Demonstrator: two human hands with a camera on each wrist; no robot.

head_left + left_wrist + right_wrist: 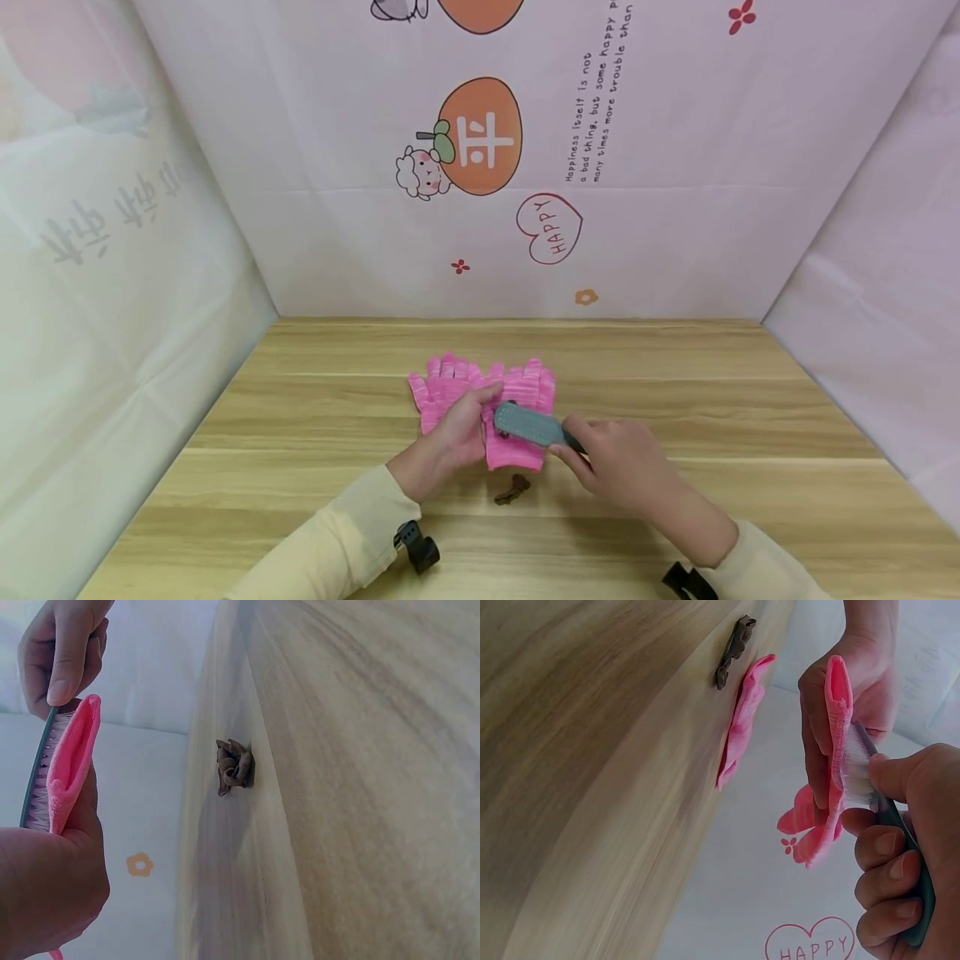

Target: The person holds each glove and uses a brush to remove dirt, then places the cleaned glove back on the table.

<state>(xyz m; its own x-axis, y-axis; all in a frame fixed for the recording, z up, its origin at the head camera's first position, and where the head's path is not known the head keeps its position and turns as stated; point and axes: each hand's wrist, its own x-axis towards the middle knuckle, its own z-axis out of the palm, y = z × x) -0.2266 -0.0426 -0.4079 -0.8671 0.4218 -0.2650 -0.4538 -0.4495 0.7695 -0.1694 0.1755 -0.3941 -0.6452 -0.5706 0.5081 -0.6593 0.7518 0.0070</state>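
Observation:
My left hand (463,427) grips a pink knitted glove (516,455), held up off the table with its cuff toward me. In the right wrist view the fingers lie behind the glove (835,742). A brush (528,424) with a grey-green back is in my right hand (626,462), the fingers curled round its handle (919,892). Its white bristles (857,776) press against the glove's face. Dark brown marks (501,432) show on the glove at the brush's edge, the rest hidden beneath it. Left of it, a second pink glove (444,390) lies flat on the table.
A crumpled brown scrap (513,489), like a dried leaf, lies on the wooden table (300,467) just in front of the held glove. White printed sheets (660,242) stand as walls at the back and both sides.

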